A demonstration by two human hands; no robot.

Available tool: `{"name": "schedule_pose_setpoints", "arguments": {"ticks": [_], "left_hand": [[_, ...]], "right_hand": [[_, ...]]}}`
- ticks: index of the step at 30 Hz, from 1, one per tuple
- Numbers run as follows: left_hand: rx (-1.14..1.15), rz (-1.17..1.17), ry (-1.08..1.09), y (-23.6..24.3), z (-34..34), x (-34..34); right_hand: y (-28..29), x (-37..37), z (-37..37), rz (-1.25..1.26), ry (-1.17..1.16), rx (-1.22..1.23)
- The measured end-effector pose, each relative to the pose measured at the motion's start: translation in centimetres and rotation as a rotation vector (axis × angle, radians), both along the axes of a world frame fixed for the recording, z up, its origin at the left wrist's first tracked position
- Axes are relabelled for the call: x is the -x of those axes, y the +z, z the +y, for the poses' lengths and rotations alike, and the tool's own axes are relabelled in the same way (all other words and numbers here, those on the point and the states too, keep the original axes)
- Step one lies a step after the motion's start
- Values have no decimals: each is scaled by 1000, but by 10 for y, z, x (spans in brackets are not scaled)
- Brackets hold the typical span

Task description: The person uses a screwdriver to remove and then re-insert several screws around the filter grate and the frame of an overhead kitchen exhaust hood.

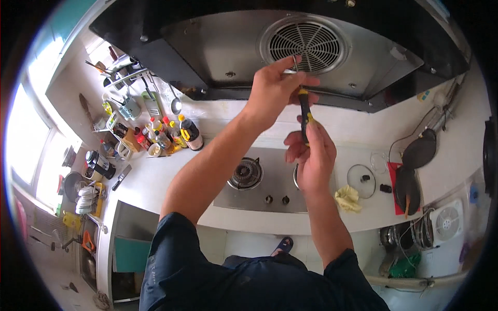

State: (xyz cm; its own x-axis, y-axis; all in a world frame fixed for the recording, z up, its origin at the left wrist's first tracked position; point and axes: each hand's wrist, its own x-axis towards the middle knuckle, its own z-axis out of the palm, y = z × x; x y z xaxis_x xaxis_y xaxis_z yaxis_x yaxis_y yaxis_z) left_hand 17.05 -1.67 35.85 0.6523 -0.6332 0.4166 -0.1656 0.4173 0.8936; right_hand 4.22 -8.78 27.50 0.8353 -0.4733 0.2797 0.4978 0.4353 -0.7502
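Under the range hood (pixel 218 46), both my arms are raised. In my right hand (pixel 317 160) is a screwdriver (pixel 305 111) with a black and yellow handle, held upright by its lower end. The fingers of my left hand (pixel 275 90) close around the upper end of the screwdriver, at its thin metal shaft; the fingers partly hide that spot. Just beyond my left fingertips is the hood's round vent grille (pixel 306 45), which is in place in the metal underside.
Below my hands lies the gas stove (pixel 246 173). Sauce bottles (pixel 189 132) crowd the counter at left. To the right are a yellowish cloth (pixel 347 199), a glass lid (pixel 361 181) and dark pans (pixel 407 189). The hood's front edge (pixel 280 96) hangs close to my hands.
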Motion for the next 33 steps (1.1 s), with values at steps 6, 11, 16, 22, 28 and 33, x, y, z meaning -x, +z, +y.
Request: {"name": "schedule_pose_setpoints", "arguments": {"ticks": [6,11,16,22,28,33], "left_hand": [[6,27,-7,34,-32,-48],[84,34,-135,38,-37,-88],[114,17,-239,47,-34,-110],[146,54,-347,48,-29,-137],[145,25,-393,51,-25,-144],[126,2,-407,51,-25,-146]], "right_hand": [[32,-52,-26,-49,-76,104],[50,-78,-26,-31,-225,212],[57,-97,-22,-21,-373,382],[62,-118,-6,-27,-564,508],[64,-123,7,-40,-614,473],[61,-125,11,-15,-604,440]]}}
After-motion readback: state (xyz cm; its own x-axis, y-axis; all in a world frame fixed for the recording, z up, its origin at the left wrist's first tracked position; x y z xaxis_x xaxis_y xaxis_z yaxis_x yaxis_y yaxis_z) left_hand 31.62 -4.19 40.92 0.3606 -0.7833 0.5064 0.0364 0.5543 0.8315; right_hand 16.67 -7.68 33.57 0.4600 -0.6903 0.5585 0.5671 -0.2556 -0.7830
